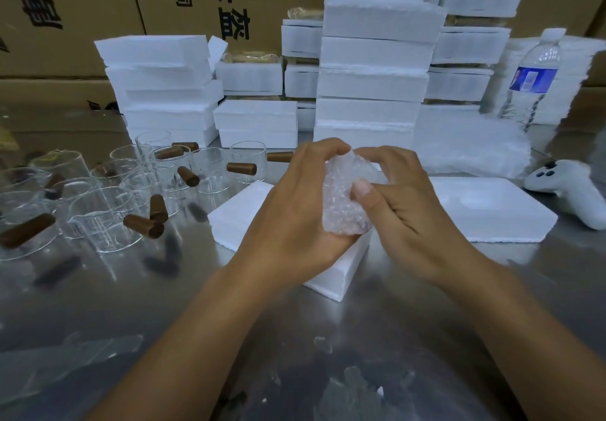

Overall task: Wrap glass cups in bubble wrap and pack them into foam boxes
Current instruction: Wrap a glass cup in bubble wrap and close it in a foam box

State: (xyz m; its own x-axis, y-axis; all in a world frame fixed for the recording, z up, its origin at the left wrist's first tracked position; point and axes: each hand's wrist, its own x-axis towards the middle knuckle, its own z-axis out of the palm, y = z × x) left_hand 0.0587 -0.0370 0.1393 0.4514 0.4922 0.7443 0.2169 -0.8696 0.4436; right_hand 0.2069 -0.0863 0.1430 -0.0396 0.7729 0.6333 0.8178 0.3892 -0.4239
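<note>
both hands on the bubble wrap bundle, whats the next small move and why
Probably tuck the top end of the wrap closed. The left hand and right hand both grip the bubble wrap bundle above the foam box, fingers meeting at its bunched top, so it seems not yet sealed.

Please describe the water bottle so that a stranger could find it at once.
Start at the tallest stack of white foam boxes in the middle. Right of it stands the water bottle, upright. It alone carries a blue label and a white cap.
</note>
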